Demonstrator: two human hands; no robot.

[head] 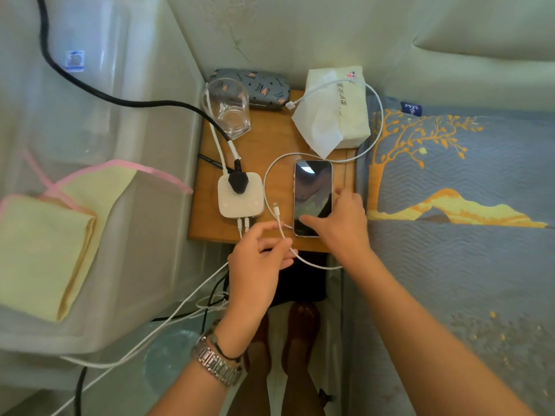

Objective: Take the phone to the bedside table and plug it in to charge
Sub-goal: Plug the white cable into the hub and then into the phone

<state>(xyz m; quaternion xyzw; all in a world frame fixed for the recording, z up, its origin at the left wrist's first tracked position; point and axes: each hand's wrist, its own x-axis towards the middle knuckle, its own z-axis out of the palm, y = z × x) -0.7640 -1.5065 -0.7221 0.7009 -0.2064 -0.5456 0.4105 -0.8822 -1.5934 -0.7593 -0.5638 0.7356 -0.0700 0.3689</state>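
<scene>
A dark-screened phone lies flat on the small wooden bedside table, near its front right corner. My right hand rests on the phone's lower end, thumb on the screen and fingers along its right edge. My left hand pinches a white charging cable just in front of the table's edge. The cable's free plug points up, a short way left of the phone and apart from it. The cable loops around behind the phone.
A white power strip with a black plug sits left of the phone. Behind are a drinking glass, a patterned case and a tissue pack. The bed is right, a plastic bin with yellow cloth left.
</scene>
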